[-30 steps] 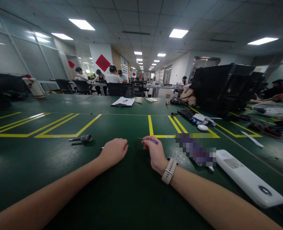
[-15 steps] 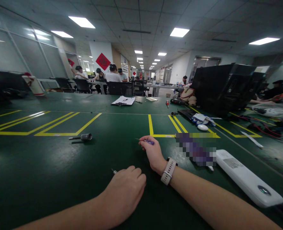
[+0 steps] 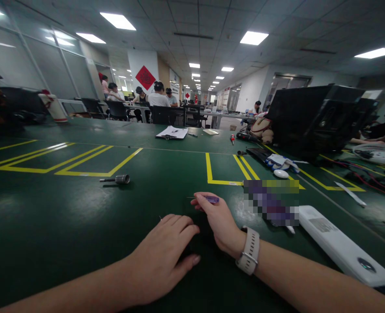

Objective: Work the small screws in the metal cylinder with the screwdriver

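Note:
My right hand point(image 3: 219, 219), with a pale watch at the wrist, pinches a small purple-handled screwdriver point(image 3: 208, 199) whose thin tip points left. My left hand point(image 3: 164, 256) lies on the green table point(image 3: 65, 226) just left of it, fingers curled loosely over the surface, thumb apart. A small metal tip point(image 3: 160, 218) shows just beyond its knuckles; I cannot tell whether the fingers hold it. The two hands sit close together, nearly touching.
A metal socket bit point(image 3: 117, 179) lies to the far left by yellow floor-tape lines. A long white device point(image 3: 344, 250) lies to the right. Further back are a clipboard point(image 3: 172, 132), a red-handled screwdriver point(image 3: 232, 138), gloves point(image 3: 281, 163), black equipment point(image 3: 313, 117) and cables. People sit at distant desks.
My left hand has pulled back toward me and to the right, ending beside my right hand. My right hand has drawn slightly nearer, still holding the screwdriver.

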Demonstrator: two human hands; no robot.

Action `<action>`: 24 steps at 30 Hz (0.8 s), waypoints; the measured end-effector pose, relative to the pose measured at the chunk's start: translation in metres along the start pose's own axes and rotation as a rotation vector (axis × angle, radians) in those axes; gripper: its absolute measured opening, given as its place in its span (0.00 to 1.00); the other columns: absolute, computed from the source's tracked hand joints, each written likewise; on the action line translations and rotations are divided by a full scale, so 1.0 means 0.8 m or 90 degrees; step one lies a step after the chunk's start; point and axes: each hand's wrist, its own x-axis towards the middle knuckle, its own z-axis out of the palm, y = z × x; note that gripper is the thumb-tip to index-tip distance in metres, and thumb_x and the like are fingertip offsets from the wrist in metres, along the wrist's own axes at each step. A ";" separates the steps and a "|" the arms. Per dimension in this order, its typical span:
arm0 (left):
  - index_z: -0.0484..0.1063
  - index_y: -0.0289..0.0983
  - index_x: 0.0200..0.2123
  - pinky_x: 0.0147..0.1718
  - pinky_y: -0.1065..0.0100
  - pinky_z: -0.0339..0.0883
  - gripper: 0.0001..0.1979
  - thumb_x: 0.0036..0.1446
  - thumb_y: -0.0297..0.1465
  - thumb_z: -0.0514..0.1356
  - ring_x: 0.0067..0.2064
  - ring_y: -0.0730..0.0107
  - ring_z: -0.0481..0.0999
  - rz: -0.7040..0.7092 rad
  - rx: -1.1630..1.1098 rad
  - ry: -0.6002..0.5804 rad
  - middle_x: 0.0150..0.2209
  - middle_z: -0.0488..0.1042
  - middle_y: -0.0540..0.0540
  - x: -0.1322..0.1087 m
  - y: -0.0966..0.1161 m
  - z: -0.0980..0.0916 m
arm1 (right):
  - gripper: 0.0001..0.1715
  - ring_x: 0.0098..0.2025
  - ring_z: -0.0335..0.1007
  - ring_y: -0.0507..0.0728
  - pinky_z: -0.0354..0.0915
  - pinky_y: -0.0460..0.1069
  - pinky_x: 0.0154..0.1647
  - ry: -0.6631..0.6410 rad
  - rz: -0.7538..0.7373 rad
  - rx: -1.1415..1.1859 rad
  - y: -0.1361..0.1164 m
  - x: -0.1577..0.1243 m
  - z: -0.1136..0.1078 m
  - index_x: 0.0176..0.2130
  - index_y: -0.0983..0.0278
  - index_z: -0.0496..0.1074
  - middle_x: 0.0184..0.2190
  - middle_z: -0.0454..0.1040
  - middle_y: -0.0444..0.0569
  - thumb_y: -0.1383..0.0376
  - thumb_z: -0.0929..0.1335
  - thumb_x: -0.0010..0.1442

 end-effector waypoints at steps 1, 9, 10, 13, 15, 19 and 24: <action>0.65 0.42 0.47 0.48 0.56 0.58 0.16 0.54 0.37 0.56 0.48 0.59 0.65 0.002 -0.010 0.013 0.47 0.67 0.45 -0.003 -0.004 -0.004 | 0.10 0.31 0.67 0.54 0.61 0.49 0.35 -0.001 0.007 0.008 -0.002 -0.006 -0.002 0.30 0.66 0.72 0.26 0.74 0.47 0.61 0.69 0.48; 0.67 0.44 0.47 0.43 0.64 0.63 0.17 0.52 0.39 0.55 0.44 0.62 0.70 -0.083 -0.047 -0.009 0.44 0.70 0.47 -0.019 -0.034 -0.024 | 0.15 0.18 0.58 0.48 0.55 0.45 0.21 0.001 0.041 0.084 -0.005 -0.023 -0.015 0.21 0.65 0.67 0.17 0.65 0.40 0.57 0.68 0.50; 0.67 0.45 0.46 0.41 0.65 0.63 0.17 0.53 0.38 0.55 0.42 0.63 0.71 -0.083 -0.053 -0.018 0.42 0.71 0.47 -0.020 -0.036 -0.024 | 0.16 0.17 0.56 0.47 0.54 0.45 0.21 -0.008 0.037 0.080 -0.004 -0.023 -0.016 0.20 0.65 0.66 0.16 0.65 0.40 0.57 0.68 0.50; 0.69 0.45 0.44 0.36 0.69 0.64 0.13 0.55 0.37 0.53 0.37 0.67 0.72 -0.077 -0.081 -0.069 0.38 0.71 0.49 -0.022 -0.037 -0.026 | 0.17 0.16 0.55 0.46 0.53 0.45 0.21 -0.057 0.015 0.043 0.002 -0.025 -0.019 0.19 0.64 0.65 0.15 0.62 0.39 0.57 0.67 0.52; 0.70 0.44 0.41 0.33 0.70 0.63 0.12 0.56 0.36 0.52 0.35 0.69 0.71 -0.075 -0.103 -0.093 0.36 0.71 0.49 -0.022 -0.039 -0.028 | 0.18 0.16 0.56 0.47 0.53 0.45 0.20 -0.084 0.009 0.007 0.005 -0.026 -0.020 0.19 0.64 0.65 0.15 0.62 0.39 0.56 0.66 0.54; 0.70 0.43 0.41 0.31 0.69 0.65 0.12 0.55 0.38 0.52 0.33 0.69 0.72 -0.119 -0.155 -0.033 0.36 0.72 0.49 -0.018 -0.052 -0.028 | 0.18 0.18 0.59 0.48 0.55 0.45 0.22 -0.133 -0.012 -0.030 0.008 -0.029 -0.022 0.22 0.64 0.67 0.16 0.63 0.40 0.56 0.64 0.56; 0.68 0.39 0.43 0.33 0.65 0.71 0.15 0.53 0.38 0.53 0.37 0.65 0.75 -0.210 -0.394 0.040 0.37 0.75 0.47 -0.011 -0.069 -0.024 | 0.17 0.21 0.61 0.49 0.58 0.45 0.25 -0.203 -0.042 -0.092 0.006 -0.034 -0.023 0.24 0.64 0.68 0.17 0.65 0.40 0.56 0.63 0.58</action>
